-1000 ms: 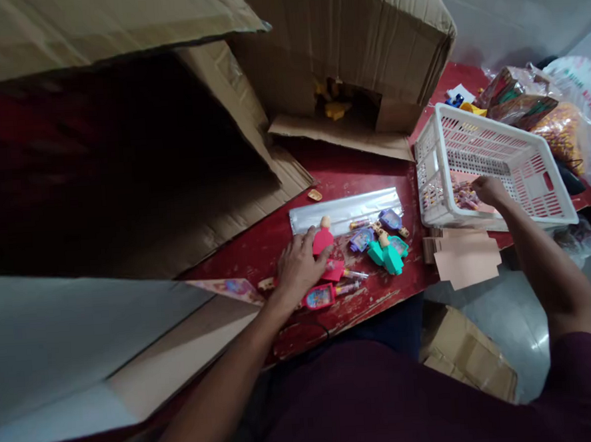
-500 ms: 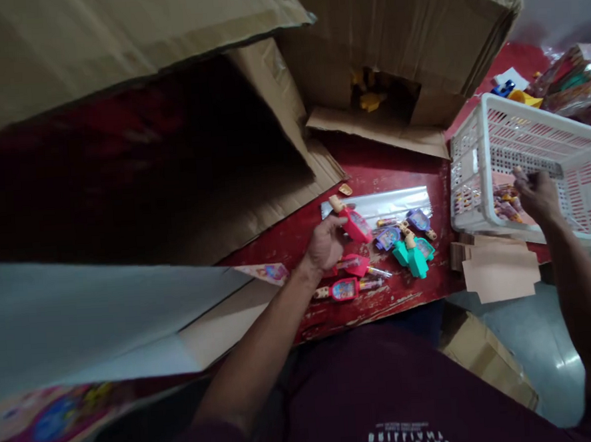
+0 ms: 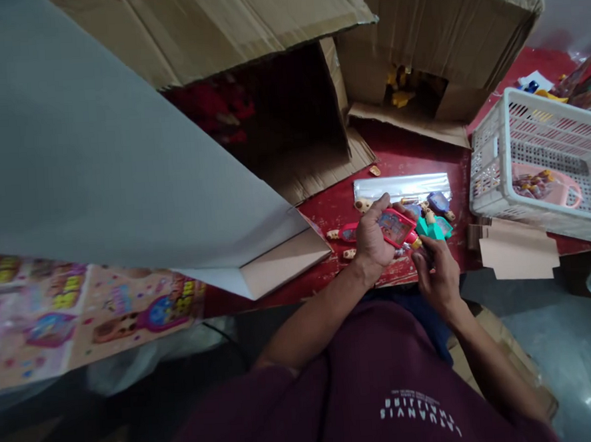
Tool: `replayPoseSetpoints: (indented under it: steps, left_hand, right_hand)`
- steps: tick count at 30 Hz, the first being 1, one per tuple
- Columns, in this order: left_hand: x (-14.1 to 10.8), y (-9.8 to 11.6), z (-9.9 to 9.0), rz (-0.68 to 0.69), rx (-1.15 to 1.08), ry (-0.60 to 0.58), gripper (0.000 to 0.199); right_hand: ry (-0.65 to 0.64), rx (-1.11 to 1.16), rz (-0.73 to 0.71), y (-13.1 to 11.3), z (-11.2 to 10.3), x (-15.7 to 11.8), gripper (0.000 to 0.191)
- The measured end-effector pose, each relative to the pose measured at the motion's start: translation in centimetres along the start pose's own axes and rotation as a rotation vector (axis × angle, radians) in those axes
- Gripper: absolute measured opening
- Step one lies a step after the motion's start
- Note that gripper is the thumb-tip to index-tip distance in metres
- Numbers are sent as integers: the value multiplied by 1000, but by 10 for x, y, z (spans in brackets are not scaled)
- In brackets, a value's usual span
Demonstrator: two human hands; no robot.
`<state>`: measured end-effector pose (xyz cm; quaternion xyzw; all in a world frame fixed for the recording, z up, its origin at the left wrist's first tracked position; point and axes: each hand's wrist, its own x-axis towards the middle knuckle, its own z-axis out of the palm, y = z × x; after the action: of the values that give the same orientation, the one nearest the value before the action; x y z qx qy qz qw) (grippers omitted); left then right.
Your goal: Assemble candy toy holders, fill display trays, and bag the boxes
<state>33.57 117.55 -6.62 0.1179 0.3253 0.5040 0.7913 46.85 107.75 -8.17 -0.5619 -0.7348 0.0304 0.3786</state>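
Above the red table my left hand (image 3: 375, 237) grips a red toy (image 3: 397, 227) with a framed picture on it. My right hand (image 3: 439, 270) is closed at the toy's lower right end, around a small tube with a yellow tip (image 3: 416, 243). Beside and beyond my hands lie purple toys (image 3: 439, 202), a teal toy (image 3: 431, 228) and more red toys (image 3: 348, 232), partly covered by my left hand. A stack of clear plastic bags (image 3: 402, 186) lies just behind them.
Open cardboard boxes (image 3: 414, 33) stand at the back, with yellow pieces inside one. On the right is a white crate (image 3: 539, 205) holding a pink basket (image 3: 570, 184) of small tubes. Flat cardboard (image 3: 519, 248) lies before it. Large printed sheets (image 3: 145, 310) fill the left.
My right hand has left the white crate and come to the red toy with a small tube. My left hand has turned the toy so its picture faces up. The view has shifted.
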Motion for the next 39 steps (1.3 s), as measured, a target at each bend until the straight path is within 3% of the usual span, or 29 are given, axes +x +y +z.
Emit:
replayPoseSetpoints:
  steps: [4, 12, 16, 19, 23, 26, 27, 29, 32, 34, 36, 39]
  left_hand:
    - [-18, -3, 4, 31, -172, 25, 30]
    - [-33, -7, -14, 95, -77, -7, 29]
    - [-39, -6, -21, 7, 21, -27, 32]
    - [-43, -7, -21, -2, 43, -2, 32]
    - [-44, -11, -21, 86, 3, 56, 30]
    - [-44, -12, -23, 120, 25, 64, 30]
    - [-44, -12, -24, 123, 37, 61, 30]
    - [-44, -10, -25, 122, 56, 53, 32]
    - [-45, -7, -25, 101, 76, 28, 35]
    - [-43, -5, -25, 88, 87, 6, 36]
    - [-40, -6, -26, 81, 89, 20, 34]
    - [-32, -11, -28, 79, 67, 108, 30]
  right_hand:
    - [24, -62, -153, -3, -4, -10, 41]
    - [40, -168, -297, -9, 2, -29, 53]
    - [-54, -143, -354, -11, 1, -34, 53]
    - [-22, -132, -335, -16, 4, -37, 57]
    - [65, -120, -244, -24, 12, -41, 57]
    - [32, 6, -138, -29, 13, -41, 45]
    - [-5, 91, -40, -32, 11, -40, 38]
    - [-118, 357, 292, -38, 5, -35, 26]
    - [-333, 910, 878, -48, -4, -26, 35]
    - [-440, 1142, 1065, -49, -5, -22, 43]
    - [-430, 1053, 996, -44, -2, -22, 45]
    - [-209, 496, 604, -33, 10, -29, 48]
